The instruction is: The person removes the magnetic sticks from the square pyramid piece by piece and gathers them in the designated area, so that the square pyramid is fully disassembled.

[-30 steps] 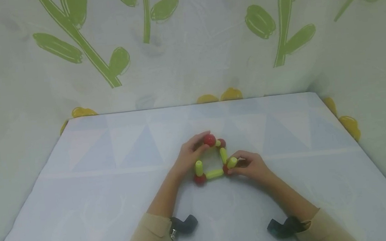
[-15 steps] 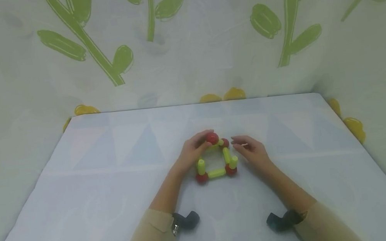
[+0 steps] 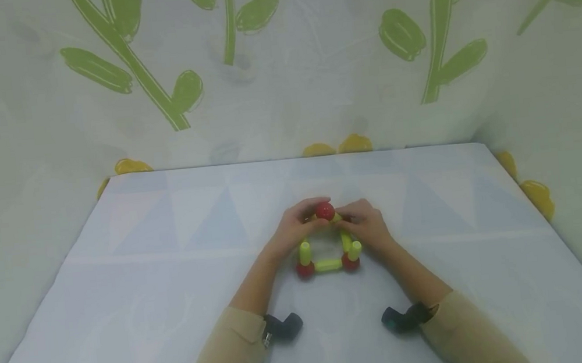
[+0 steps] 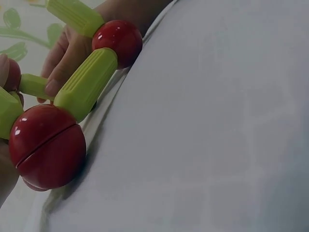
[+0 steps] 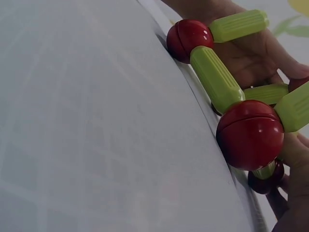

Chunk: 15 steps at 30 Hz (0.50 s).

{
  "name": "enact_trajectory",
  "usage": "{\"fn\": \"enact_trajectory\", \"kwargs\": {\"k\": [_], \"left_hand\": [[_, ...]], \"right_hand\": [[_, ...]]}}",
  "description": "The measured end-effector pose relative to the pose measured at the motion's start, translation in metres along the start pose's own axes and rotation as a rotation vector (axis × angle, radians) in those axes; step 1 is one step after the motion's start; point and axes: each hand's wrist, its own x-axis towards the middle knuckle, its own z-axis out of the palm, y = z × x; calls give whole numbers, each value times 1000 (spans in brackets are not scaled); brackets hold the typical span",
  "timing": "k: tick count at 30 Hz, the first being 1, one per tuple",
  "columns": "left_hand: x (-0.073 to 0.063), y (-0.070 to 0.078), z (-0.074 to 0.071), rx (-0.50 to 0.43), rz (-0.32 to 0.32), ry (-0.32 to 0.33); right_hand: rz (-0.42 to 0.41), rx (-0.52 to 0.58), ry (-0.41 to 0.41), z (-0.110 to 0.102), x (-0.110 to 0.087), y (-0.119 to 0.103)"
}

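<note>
A frame of yellow-green ribbed rods and red balls stands on the table between both hands. In the head view my left hand (image 3: 291,229) holds a red ball (image 3: 325,211) at the raised far side, thumb in front. My right hand (image 3: 370,224) pinches a yellow-green rod (image 4: 35,86) joined to that ball; its fingers hide the back right corner. Two front red balls, left (image 3: 306,269) and right (image 3: 351,261), are linked by a front rod (image 3: 328,265). From each rises a short rod, the left one (image 3: 305,253) and the right one (image 3: 354,250).
The frame rests on a white table (image 3: 151,312) with pale blue triangles. A pale cloth wall (image 3: 313,86) with green plant prints rises behind it and at the sides. Black wrist cameras, left (image 3: 286,327) and right (image 3: 401,320), hang inward from the sleeves.
My right hand has left the front right corner, moved away from the body to the back right, and now pinches the rod near the raised ball. The left hand keeps its hold.
</note>
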Motion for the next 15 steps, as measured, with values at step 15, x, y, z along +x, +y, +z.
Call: {"fn": "enact_trajectory", "kwargs": {"k": [15], "left_hand": [[1, 5, -5, 29, 27, 100]], "right_hand": [[215, 298, -15, -2, -1, 7]]}}
